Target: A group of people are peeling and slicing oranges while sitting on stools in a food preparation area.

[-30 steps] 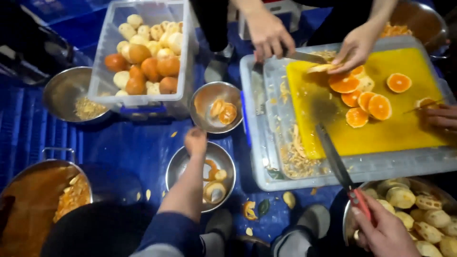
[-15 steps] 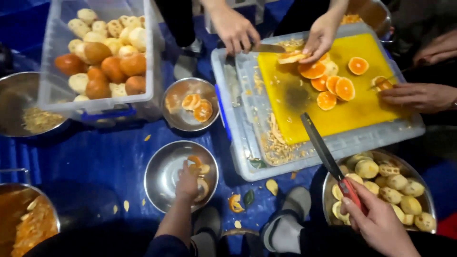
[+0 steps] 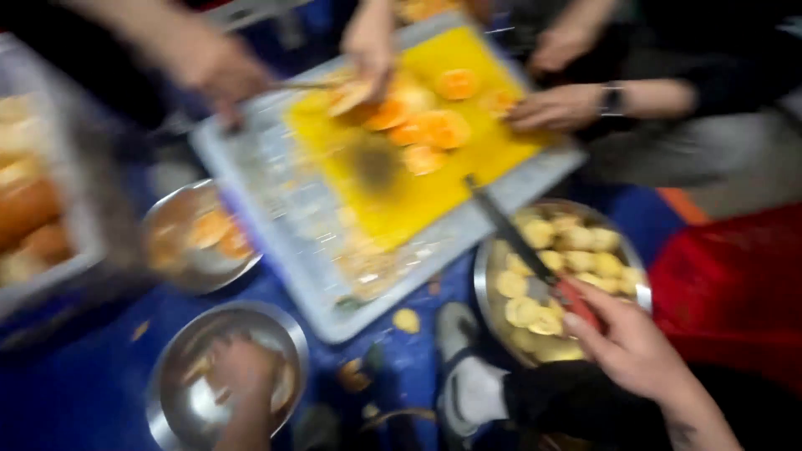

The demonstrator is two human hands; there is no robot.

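The view is motion-blurred. My left hand (image 3: 238,367) reaches down into a steel bowl (image 3: 171,367) at the lower left and rests among pale fruit pieces; its grip is too smeared to read. My right hand (image 3: 631,342) grips the red handle of a long dark knife (image 3: 505,230), whose blade points up-left over a steel bowl of peeled yellow fruit (image 3: 576,242). Beyond the blade, orange halves (image 3: 434,129) lie on a yellow cutting board (image 3: 418,205).
The board sits in a grey tray (image 3: 276,200). Other people's hands (image 3: 560,104) work at its far side. A second steel bowl (image 3: 196,238) holds orange pieces. A clear crate (image 3: 42,221) of fruit stands left, something red (image 3: 735,284) right. Peel scraps dot the blue tarp (image 3: 83,359).
The view has swung right and down and blurred. My left hand went from above the near bowl down into it. My right hand kept the knife over the bowl of peeled fruit.
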